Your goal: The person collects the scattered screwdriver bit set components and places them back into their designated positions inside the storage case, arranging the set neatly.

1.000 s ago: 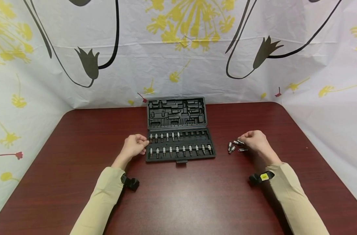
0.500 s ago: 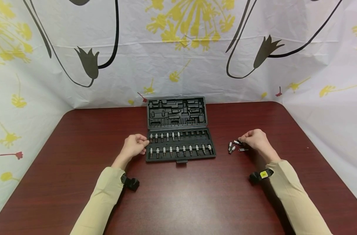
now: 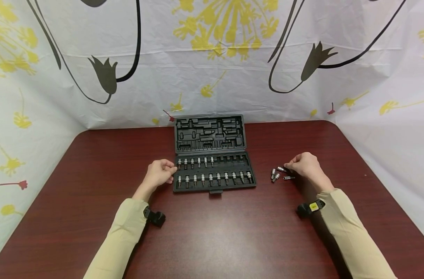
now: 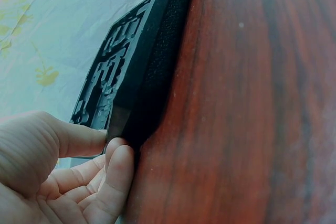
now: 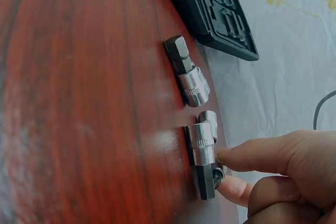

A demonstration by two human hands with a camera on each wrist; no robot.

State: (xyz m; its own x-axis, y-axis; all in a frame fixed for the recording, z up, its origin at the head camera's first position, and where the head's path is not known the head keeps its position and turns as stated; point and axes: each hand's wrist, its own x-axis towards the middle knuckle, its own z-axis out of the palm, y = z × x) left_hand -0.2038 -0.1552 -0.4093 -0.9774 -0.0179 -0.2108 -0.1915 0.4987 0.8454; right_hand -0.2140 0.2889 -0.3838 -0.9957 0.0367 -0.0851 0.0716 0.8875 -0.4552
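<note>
A black bit socket case (image 3: pixel 229 169) lies open on the table, with a lower row of silver bit sockets and a partly filled upper row. My left hand (image 3: pixel 159 172) grips the case's left edge. The left wrist view shows that hand's thumb (image 4: pixel 84 139) against the case wall (image 4: pixel 157 61), fingers curled below. To the right of the case, several loose bit sockets (image 3: pixel 276 178) lie in a small group. Over them, my right hand (image 3: pixel 304 166) pinches a bit socket (image 5: pixel 219 173), mostly hidden behind a nearer hex bit socket (image 5: pixel 201 148).
The case lid (image 3: pixel 210 133) leans back with moulded recesses. Dark red-brown table (image 3: pixel 212 236) surrounds the case. A white patterned cloth (image 3: pixel 156 77) hangs behind the table and at both sides. Another bit socket (image 5: pixel 188 72) lies nearer the case in the right wrist view.
The right hand has shifted very slightly at the loose bit sockets; less of the one at its fingertips shows now. The left hand and case have stayed put.
</note>
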